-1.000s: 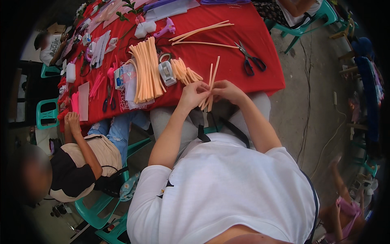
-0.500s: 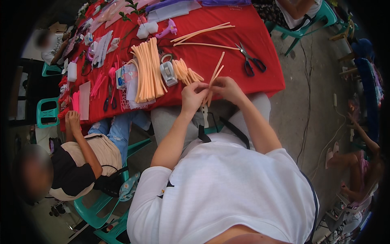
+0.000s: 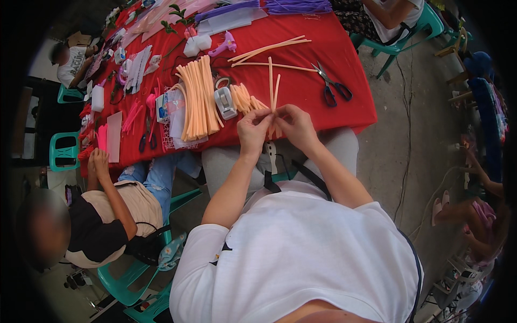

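Note:
Both my hands meet at the near edge of the red-covered table. Pinched between the fingertips of my left hand and my right hand are peach pipe cleaners; two long ends point up and apart, and shorter ends show below. The exact crossing is hidden by my fingers. Just left lies a pile of short, bent peach pipe cleaners, beside a grey tape dispenser. A thick bundle of long peach pipe cleaners lies further left. Several loose peach pipe cleaners and open dark-handled scissors lie beyond my right hand.
Further back are a purple glue gun, a white block and purple pipe cleaners. Pink pipe cleaners lie to the left. A co-worker's hands rest at the table edge there. Green chairs stand around.
The held pipe cleaners have swung from leaning right to nearly upright, their ends spread apart. My right hand has shifted slightly left, closer to my left hand.

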Action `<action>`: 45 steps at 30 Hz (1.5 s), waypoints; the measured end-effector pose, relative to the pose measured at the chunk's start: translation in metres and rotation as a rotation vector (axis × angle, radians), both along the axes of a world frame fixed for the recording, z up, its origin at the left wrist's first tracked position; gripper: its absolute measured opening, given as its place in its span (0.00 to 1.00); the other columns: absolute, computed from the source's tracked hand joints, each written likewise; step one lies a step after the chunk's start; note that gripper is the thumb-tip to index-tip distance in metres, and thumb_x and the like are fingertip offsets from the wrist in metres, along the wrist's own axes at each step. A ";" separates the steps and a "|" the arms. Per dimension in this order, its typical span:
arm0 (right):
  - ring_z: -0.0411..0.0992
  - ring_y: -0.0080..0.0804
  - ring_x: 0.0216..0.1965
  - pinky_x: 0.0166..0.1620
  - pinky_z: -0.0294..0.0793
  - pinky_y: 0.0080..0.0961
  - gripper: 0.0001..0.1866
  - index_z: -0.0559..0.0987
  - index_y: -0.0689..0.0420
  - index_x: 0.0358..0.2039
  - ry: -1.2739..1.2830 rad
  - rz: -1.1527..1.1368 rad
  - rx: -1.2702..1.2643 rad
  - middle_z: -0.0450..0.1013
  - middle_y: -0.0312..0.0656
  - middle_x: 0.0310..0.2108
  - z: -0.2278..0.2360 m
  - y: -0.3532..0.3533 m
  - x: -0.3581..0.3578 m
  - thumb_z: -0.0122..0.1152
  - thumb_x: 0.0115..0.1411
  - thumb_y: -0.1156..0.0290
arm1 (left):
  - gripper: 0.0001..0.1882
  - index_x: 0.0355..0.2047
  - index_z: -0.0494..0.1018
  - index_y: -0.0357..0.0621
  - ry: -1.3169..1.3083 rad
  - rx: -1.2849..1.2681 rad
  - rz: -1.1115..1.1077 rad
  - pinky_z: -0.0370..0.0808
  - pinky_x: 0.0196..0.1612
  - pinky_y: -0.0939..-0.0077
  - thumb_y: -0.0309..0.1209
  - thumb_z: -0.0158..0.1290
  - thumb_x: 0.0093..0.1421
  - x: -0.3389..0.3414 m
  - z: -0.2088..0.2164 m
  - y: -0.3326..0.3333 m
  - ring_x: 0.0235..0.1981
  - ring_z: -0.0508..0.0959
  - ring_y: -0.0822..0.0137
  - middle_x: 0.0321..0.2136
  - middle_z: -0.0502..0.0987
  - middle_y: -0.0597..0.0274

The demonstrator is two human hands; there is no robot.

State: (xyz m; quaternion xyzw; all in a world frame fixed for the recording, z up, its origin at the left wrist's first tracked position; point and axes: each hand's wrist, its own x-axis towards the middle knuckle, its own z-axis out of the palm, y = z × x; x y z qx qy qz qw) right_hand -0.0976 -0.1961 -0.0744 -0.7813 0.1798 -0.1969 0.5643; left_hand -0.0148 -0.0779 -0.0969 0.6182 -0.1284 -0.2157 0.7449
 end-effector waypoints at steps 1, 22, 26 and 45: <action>0.76 0.36 0.29 0.34 0.75 0.29 0.10 0.78 0.64 0.37 -0.023 -0.012 -0.025 0.76 0.48 0.32 0.000 0.002 0.001 0.62 0.53 0.77 | 0.09 0.39 0.77 0.32 0.004 -0.007 0.004 0.77 0.38 0.85 0.17 0.58 0.57 0.001 -0.001 0.000 0.33 0.80 0.74 0.34 0.81 0.57; 0.75 0.23 0.35 0.38 0.75 0.23 0.11 0.77 0.65 0.40 -0.105 0.008 0.388 0.78 0.42 0.34 0.013 0.001 0.001 0.58 0.64 0.69 | 0.05 0.36 0.76 0.35 0.059 -0.191 0.046 0.77 0.37 0.84 0.18 0.57 0.58 0.004 0.012 0.001 0.31 0.80 0.74 0.32 0.81 0.58; 0.74 0.19 0.33 0.37 0.73 0.18 0.12 0.78 0.65 0.40 -0.150 0.056 0.626 0.78 0.39 0.32 0.015 -0.005 0.008 0.61 0.63 0.68 | 0.06 0.36 0.76 0.35 0.067 -0.187 -0.023 0.78 0.39 0.84 0.17 0.57 0.57 0.003 0.023 0.003 0.32 0.80 0.74 0.33 0.80 0.58; 0.73 0.17 0.29 0.35 0.72 0.16 0.05 0.79 0.63 0.32 -0.192 0.013 0.569 0.77 0.36 0.28 0.020 -0.017 0.001 0.64 0.59 0.74 | 0.09 0.40 0.71 0.36 0.303 -0.181 -0.293 0.83 0.38 0.72 0.21 0.57 0.60 0.000 0.035 0.007 0.36 0.82 0.65 0.35 0.79 0.55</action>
